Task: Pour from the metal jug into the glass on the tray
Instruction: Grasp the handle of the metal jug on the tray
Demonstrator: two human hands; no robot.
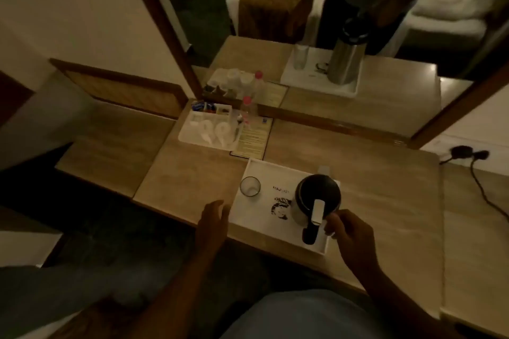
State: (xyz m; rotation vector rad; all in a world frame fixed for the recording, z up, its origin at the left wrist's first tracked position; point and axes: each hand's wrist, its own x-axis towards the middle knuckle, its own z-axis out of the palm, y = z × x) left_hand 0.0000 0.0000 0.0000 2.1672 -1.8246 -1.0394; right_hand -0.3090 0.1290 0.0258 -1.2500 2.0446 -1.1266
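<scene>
The metal jug [316, 197] with a black lid and a black handle stands upright on the right part of the white tray [278, 173]. An empty clear glass [250, 186] stands at the tray's left edge. My right hand [348, 231] is beside the jug's handle, fingers curled close to it, with no firm grip visible. My left hand [213, 220] hovers with fingers apart at the desk's front edge, just below and left of the glass, and holds nothing.
A second white tray [190, 135] with cups, sachets and a spoon sits further back, with a plastic bottle [248, 110] and a menu card [253, 137] beside it. A mirror [303, 36] behind the desk reflects everything. A cable [479, 181] lies at the right.
</scene>
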